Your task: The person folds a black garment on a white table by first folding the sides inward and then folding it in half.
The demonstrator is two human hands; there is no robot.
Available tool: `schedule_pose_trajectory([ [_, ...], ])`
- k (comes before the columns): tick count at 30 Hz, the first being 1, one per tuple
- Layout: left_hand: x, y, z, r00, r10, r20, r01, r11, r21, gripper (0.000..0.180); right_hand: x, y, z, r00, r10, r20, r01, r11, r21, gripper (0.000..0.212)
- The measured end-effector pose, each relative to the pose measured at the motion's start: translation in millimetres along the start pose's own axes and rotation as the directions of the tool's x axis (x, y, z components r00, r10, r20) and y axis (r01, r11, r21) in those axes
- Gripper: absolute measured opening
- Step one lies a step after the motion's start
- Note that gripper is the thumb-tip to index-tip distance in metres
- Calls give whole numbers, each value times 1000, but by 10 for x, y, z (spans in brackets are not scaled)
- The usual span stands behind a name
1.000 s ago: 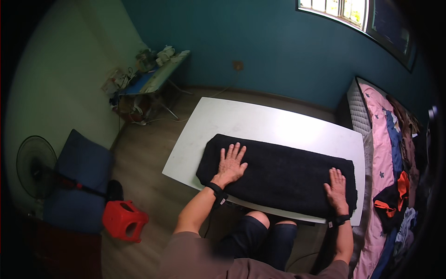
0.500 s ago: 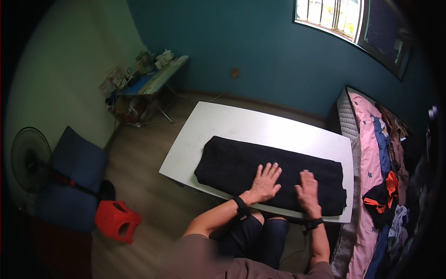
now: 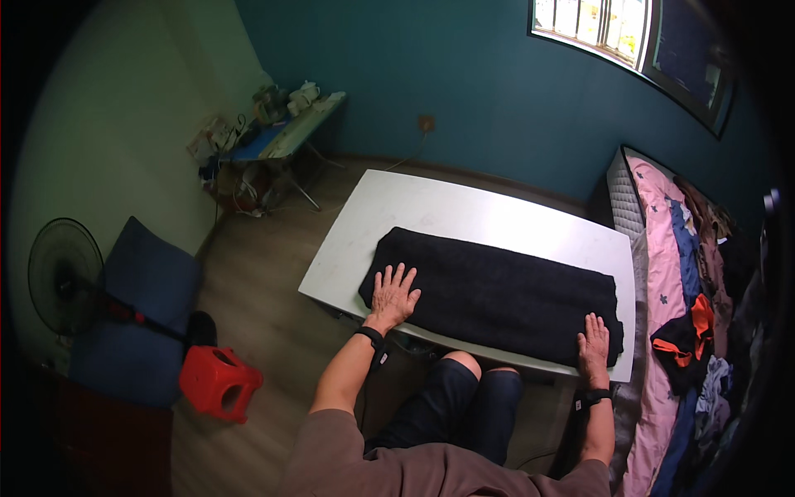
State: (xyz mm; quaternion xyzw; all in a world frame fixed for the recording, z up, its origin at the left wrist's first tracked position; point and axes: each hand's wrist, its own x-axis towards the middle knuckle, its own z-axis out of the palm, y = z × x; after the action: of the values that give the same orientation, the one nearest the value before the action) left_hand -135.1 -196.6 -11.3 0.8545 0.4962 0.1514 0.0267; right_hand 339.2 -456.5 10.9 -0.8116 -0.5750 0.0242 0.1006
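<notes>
A black cloth point(image 3: 497, 290), folded into a long rectangle, lies along the near half of a white table point(image 3: 464, 199). My left hand point(image 3: 393, 294) rests flat on the cloth near its left end, with the fingers spread. At the right end, close to the near corner, my right hand point(image 3: 594, 344) lies on the cloth with its fingers stretched out. Neither hand grips anything. Both wrists carry black bands. How the layers are folded inside cannot be seen.
Along the right side runs a bed with a pink sheet point(image 3: 654, 290) and heaped clothes. To the left stand a red stool point(image 3: 219, 383), a blue chair point(image 3: 137, 306) and a fan point(image 3: 65, 276). A cluttered small table point(image 3: 306, 124) is at the back left wall.
My hands have moved apart across the cloth: the left one toward its left end, the right one toward its right end. The cloth keeps its folded shape; the view has shifted slightly.
</notes>
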Motion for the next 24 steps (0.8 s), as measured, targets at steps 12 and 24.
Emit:
schedule_pose_trajectory([
  [12, -1024, 89, -93, 992, -8, -125, -1, 997, -74, 74, -322, 172, 110, 991, 114, 67, -119, 989, 87, 62],
  [24, -3506, -789, -275, 565, -533, 630, 819, 456, -349, 58, -1326, -897, -1977, 619, 89, -780, 511, 709, 486, 46],
])
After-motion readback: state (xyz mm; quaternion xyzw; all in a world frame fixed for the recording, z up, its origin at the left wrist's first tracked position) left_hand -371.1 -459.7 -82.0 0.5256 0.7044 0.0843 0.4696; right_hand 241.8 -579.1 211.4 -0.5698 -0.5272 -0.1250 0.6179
